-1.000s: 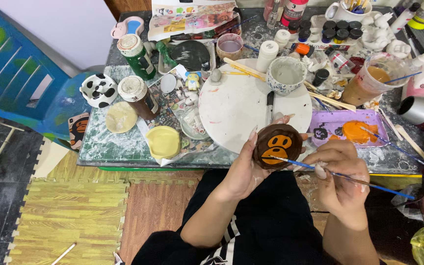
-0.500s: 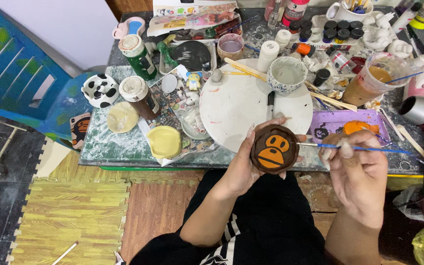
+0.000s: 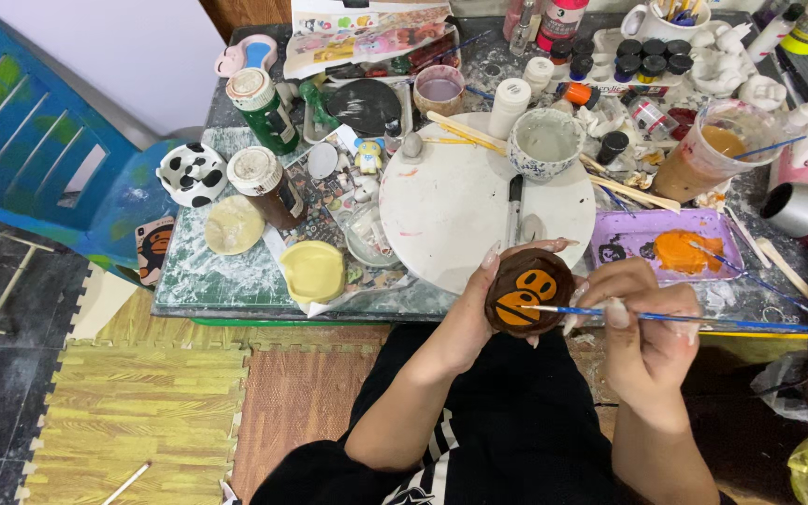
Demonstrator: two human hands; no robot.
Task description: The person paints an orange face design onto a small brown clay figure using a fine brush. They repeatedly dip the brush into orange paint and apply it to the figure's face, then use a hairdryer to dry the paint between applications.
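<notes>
My left hand [image 3: 481,309] holds a round brown clay piece [image 3: 527,291] painted with an orange cartoon face, tilted toward me at the table's near edge. My right hand [image 3: 642,323] grips a thin blue-handled paintbrush [image 3: 666,318] that lies across horizontally, its tip touching the lower left of the orange face. Both hands hover just in front of the white round board [image 3: 460,201].
A purple palette [image 3: 630,236] with orange paint lies to the right. A speckled cup [image 3: 544,140], a plastic cup of brown water [image 3: 703,150], paint jars [image 3: 628,47], two tall bottles [image 3: 264,108], a yellow lid [image 3: 312,271] and a blue chair [image 3: 39,159] surround the cluttered table.
My right hand moved left from the palette side, and the brush tip came back onto the orange face. My left hand kept hold of the piece with little movement.
</notes>
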